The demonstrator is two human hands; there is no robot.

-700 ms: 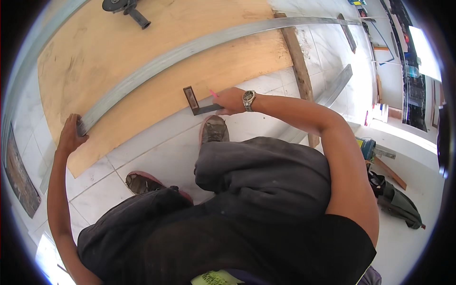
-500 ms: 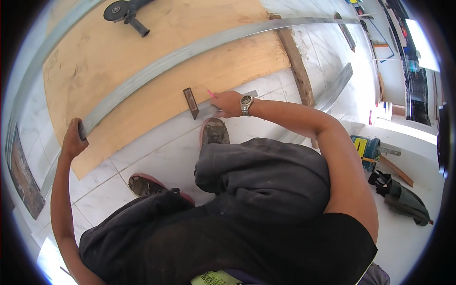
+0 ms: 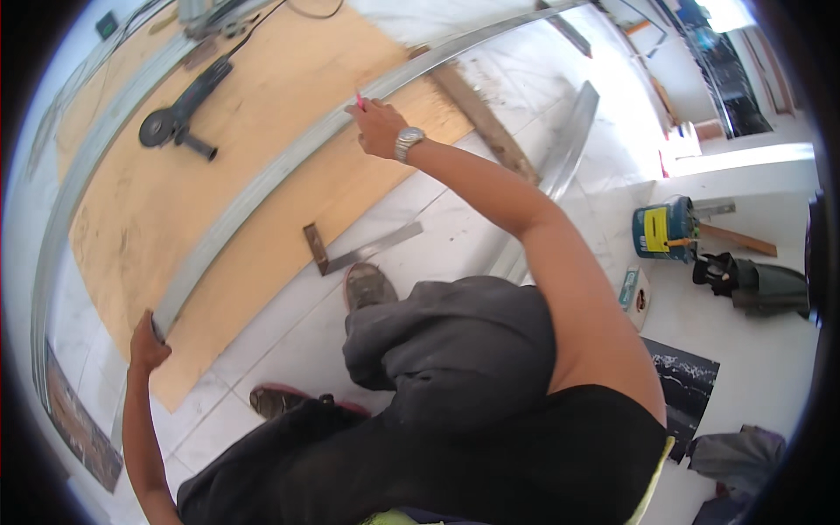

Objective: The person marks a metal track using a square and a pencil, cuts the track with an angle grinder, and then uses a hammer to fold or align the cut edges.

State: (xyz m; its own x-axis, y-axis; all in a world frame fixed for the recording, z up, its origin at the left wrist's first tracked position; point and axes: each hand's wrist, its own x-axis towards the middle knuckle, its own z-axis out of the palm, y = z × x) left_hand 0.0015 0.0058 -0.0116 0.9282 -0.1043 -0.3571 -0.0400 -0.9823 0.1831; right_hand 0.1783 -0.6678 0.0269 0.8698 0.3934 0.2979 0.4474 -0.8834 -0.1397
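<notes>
My left hand (image 3: 149, 344) grips the near end of a long grey metal bar (image 3: 254, 192) that runs over the plywood sheet (image 3: 236, 271). Farther along the same bar, my right hand (image 3: 381, 129), with a watch on its wrist, is closed round a slim pink pencil-like stick (image 3: 360, 101). Its tip points away from me, at the bar. A try square (image 3: 372, 248) with a brown stock lies by the plywood's near edge, its metal blade over the white tiles. Neither hand touches it.
An angle grinder (image 3: 179, 118) with its cord lies on the plywood beyond the bar. Another metal bar (image 3: 66, 197) runs along the far left. A wooden batten (image 3: 486, 118) and another metal length (image 3: 573, 140) lie to the right. A blue-green bucket (image 3: 663, 229) stands farther right.
My right hand has left the try square and moved up to the metal bar with the pink stick. My left hand stays on the bar's end. The whole view has shifted.
</notes>
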